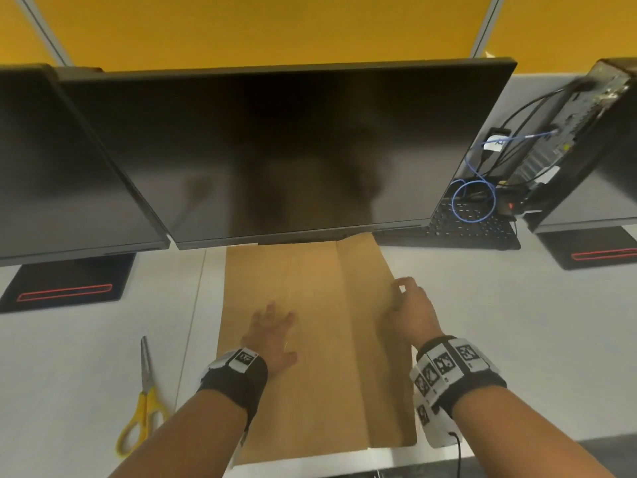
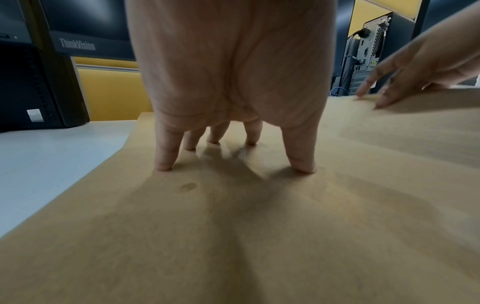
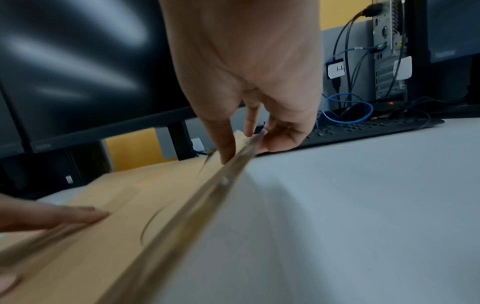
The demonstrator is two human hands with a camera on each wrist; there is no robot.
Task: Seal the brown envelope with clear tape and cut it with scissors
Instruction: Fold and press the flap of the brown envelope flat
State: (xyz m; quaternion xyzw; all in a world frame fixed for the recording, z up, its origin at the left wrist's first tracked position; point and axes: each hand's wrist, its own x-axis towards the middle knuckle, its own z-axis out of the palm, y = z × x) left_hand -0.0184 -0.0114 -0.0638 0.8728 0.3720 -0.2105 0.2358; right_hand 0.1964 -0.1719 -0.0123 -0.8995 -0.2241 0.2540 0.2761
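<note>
A large brown envelope lies lengthwise on the white desk, its far end under the middle monitor. My left hand rests on its middle with fingers spread and straight, the fingertips pressing the paper. My right hand pinches the edge of the envelope's flap on the right side, thumb and fingers closed on the lifted paper edge. Yellow-handled scissors lie shut on the desk, left of the envelope. No tape shows in any view.
Three dark monitors stand across the back of the desk. A black keyboard, blue and black cables and a computer case sit at the back right. Monitor bases stand at the left and right.
</note>
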